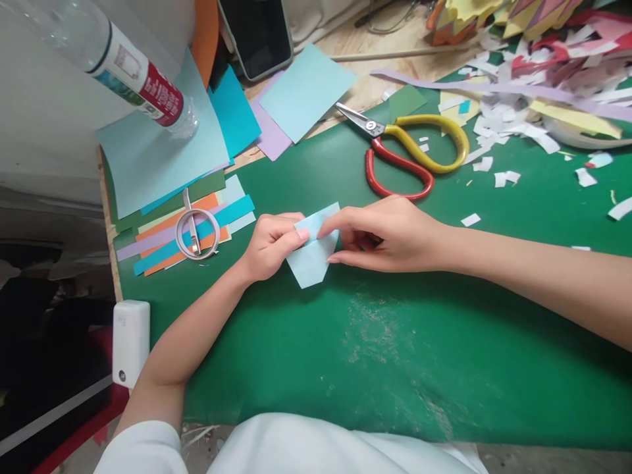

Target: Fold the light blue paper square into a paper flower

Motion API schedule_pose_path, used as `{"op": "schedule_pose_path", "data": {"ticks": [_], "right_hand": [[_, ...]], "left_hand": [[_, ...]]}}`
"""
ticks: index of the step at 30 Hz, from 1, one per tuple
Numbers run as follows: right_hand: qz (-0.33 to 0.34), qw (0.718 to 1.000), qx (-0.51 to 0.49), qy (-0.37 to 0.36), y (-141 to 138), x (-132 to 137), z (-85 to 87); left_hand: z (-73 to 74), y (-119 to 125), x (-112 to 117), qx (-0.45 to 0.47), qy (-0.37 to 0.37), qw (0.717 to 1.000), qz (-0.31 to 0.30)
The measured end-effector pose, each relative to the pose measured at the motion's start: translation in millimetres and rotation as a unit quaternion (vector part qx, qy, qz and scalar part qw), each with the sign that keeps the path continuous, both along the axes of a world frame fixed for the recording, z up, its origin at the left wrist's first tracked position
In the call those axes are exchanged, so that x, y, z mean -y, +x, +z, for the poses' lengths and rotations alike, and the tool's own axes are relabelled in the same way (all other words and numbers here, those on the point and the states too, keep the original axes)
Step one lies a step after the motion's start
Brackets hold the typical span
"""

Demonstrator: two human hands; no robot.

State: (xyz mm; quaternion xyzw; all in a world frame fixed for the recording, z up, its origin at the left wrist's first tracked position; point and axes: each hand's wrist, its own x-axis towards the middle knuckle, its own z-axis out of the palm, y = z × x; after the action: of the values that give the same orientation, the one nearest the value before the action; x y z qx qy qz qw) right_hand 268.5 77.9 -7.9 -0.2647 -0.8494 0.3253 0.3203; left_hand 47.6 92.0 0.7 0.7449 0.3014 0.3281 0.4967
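A small folded piece of light blue paper (312,258) lies on the green mat (345,342) at the middle of the table. My left hand (269,245) pinches its upper left edge with curled fingers. My right hand (382,234) presses on its right side, index finger laid across the top fold and the other fingers along the edge. Both hands are closed on the paper.
Scissors (409,148) with one yellow and one red handle lie behind my right hand. Coloured paper sheets (306,89), strips and a tape roll (197,234) sit at left, under a plastic bottle (138,72). Paper scraps (533,99) pile up at back right. A white power bank (130,342) rests at the table's left edge.
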Motion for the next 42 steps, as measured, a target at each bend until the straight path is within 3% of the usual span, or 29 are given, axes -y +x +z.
{"op": "schedule_pose_path", "data": {"ticks": [6, 12, 14, 20, 24, 28, 32, 37, 42], "right_hand": [[0.010, 0.998, -0.035, -0.047, 0, -1, 3.0], [0.029, 0.994, -0.075, -0.072, 6, -3, 8.4], [0.022, 0.995, -0.068, -0.073, 6, -4, 10.0], [-0.056, 0.994, -0.024, -0.090, 0, -3, 9.6], [-0.048, 0.996, -0.002, -0.073, -1, -4, 6.1], [-0.042, 0.998, 0.026, -0.042, 0, -5, 5.4], [-0.048, 0.997, 0.016, -0.051, -1, -5, 7.0], [-0.134, 0.985, -0.024, -0.102, -4, -5, 7.9], [-0.182, 0.973, -0.053, -0.130, -7, -5, 7.3]], "left_hand": [[-2.8, -1, 1, -0.007, -0.009, 1.000, -0.001], [-17.9, -6, 2, 0.004, -0.059, 0.987, 0.150], [-20.1, -4, 2, 0.025, -0.071, 0.982, 0.174], [-15.1, 1, -1, 0.076, -0.099, 0.982, 0.145], [-6.2, 2, 1, 0.023, -0.031, 0.993, 0.108], [-2.9, 2, 3, -0.002, 0.009, 0.993, 0.115], [-5.6, 1, 3, 0.007, -0.016, 0.990, 0.142], [-5.9, 1, 1, -0.001, -0.040, 0.986, 0.160], [-3.1, 0, 1, -0.023, -0.114, 0.980, 0.164]]}}
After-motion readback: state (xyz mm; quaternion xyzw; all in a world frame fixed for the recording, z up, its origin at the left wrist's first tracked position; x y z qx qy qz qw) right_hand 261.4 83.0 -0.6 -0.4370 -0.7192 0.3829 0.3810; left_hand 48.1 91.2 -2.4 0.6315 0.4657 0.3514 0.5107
